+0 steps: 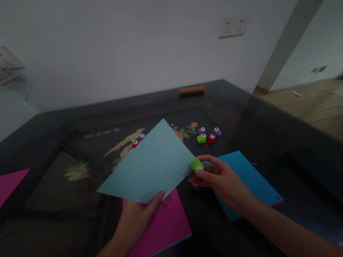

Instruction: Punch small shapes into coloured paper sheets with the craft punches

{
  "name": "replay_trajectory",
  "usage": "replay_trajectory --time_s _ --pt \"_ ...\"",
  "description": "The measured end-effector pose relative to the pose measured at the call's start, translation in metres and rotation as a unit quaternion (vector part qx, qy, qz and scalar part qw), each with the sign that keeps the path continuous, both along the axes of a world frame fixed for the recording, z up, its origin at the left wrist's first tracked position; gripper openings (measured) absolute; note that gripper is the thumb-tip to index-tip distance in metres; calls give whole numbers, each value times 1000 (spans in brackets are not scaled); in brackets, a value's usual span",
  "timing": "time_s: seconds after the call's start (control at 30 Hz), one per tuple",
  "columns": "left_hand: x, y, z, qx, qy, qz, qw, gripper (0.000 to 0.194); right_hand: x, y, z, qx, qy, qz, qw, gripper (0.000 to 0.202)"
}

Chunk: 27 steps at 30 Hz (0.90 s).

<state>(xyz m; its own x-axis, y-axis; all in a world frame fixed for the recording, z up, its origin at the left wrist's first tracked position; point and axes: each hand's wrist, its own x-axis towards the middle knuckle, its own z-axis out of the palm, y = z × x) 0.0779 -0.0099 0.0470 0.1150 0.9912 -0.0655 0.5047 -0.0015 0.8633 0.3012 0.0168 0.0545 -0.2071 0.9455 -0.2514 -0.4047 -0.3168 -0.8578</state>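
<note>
A pale blue sheet of paper (153, 160) is tilted in the air above the table, its lower edge pinched between the thumb and fingers of my left hand (142, 216). At its right corner, my right hand (220, 179) grips a small green eye-topped clip (197, 165) between thumb and fingers. The clip meets the corner, but I cannot tell whether it is fastened on. Beneath my left hand lies a magenta stack of paper (166, 234). A bright blue stack of paper (247, 177) lies partly behind my right hand and forearm.
Beyond the sheet sit several eye-topped clips, among them a green one (201, 139), a red one (211, 139) and a purple one (217, 132). Left of them, a red clip (135, 144) shows past the sheet. Magenta paper (1, 193) lies far left; a brown rod (191, 90) lies by the wall.
</note>
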Motion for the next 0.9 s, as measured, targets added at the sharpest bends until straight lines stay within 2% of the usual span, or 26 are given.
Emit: replay_trajectory --time_s 0.2,0.4,0.63,0.9 --pt "2 1 3 22 12 -6 1000 30 1 -1 0 6 -5 6 1000 38" --pt "2 1 3 -7 -10 -9 1000 29 1 0 -1 2 -7 6 1000 38" --pt "0 2 2 -3 5 -21 1000 32 0 -1 0 1 -7 4 1000 36" --pt "0 2 2 -4 14 -8 1000 32 0 -1 -1 -1 -2 3 1000 37"
